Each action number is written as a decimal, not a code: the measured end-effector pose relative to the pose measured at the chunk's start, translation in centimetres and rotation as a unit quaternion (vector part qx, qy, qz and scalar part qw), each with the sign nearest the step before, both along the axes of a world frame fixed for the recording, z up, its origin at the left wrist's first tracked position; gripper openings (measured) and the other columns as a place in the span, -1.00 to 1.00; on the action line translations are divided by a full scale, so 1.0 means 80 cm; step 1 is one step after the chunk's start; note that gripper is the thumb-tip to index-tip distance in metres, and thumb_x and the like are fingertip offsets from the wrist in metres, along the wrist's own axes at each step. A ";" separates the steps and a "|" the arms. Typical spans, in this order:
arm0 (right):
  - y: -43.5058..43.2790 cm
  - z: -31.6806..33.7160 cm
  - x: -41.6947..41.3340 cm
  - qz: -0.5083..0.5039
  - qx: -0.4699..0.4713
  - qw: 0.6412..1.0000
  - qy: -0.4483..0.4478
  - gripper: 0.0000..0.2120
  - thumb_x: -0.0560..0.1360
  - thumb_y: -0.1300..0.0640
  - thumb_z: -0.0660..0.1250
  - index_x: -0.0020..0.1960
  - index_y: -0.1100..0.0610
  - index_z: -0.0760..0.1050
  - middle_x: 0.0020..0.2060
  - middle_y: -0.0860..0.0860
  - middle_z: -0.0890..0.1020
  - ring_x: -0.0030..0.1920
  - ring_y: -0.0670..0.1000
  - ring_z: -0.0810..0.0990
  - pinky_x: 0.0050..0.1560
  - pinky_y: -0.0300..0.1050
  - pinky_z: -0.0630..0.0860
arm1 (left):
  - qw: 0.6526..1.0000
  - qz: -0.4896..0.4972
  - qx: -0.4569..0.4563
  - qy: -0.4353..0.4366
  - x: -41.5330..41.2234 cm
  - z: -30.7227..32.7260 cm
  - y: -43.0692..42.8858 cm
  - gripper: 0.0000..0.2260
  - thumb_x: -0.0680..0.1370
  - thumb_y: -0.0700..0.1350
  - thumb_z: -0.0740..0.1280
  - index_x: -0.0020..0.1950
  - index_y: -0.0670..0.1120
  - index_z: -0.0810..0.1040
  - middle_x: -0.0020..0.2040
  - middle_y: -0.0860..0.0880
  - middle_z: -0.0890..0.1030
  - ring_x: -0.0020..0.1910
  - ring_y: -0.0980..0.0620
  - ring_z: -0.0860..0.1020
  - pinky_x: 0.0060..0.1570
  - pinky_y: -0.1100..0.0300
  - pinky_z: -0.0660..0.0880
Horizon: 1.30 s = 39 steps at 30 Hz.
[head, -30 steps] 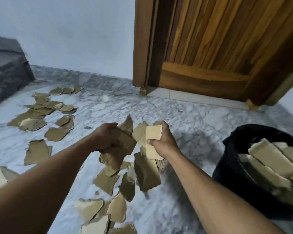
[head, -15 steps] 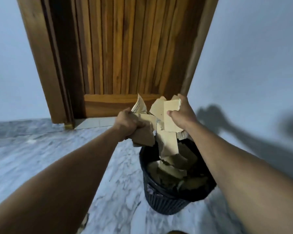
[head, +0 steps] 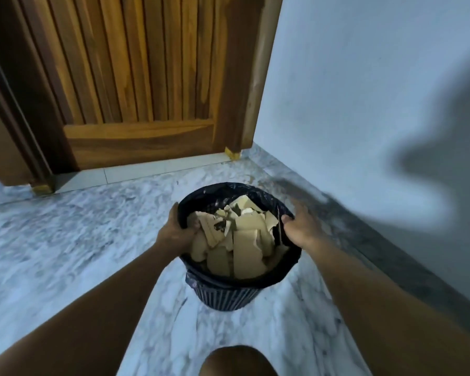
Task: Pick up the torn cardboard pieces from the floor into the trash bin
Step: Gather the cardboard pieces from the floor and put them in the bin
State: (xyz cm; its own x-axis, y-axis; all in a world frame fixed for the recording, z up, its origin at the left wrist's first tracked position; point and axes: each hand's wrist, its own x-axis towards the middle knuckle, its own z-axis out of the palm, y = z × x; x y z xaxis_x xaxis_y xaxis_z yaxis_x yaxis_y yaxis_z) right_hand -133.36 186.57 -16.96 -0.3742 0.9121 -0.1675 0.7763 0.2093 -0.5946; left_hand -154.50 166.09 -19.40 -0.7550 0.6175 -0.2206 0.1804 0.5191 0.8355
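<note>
1. the left fingers (head: 174, 213) curl round the outside of the bin (head: 228, 297) at its left rim. the thumb is hooked over the edge, so the left hand (head: 178, 230) is grasping the rim.
2. the right fingers (head: 302, 211) are blurred and lie spread down the outside of the right rim, with the thumb tucked over the edge. the right hand (head: 300, 227) is also clasping the bin.
3. between the two thumbs the cardboard pieces (head: 246, 242) are inside the bin. they are piled close to the rim, some on edge, and one has dark print on it.
4. the bin is dark and ribbed, with a black liner (head: 255, 279) folded over its rim. it stands upright on the marble floor (head: 65, 240).
5. both forearms reach in from the lower corners, and a knee (head: 238, 362) shows at the bottom edge.
6. beyond the bin is a wooden door (head: 147, 77). to its right is a pale wall (head: 350, 77) with a dark shadow (head: 440, 164) on it.
</note>
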 end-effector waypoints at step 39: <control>-0.385 -0.021 -0.596 0.282 -0.011 0.959 -0.032 -0.42 0.66 0.21 0.03 0.61 0.14 -0.12 0.21 0.23 0.48 0.02 0.17 0.47 -0.07 -0.01 0.40 | 0.938 0.319 0.137 -0.024 -0.394 -0.016 -0.481 -0.47 0.56 -0.30 0.09 0.52 0.02 0.20 0.10 -0.15 0.53 -0.05 -0.27 0.65 -0.21 -0.30 0.65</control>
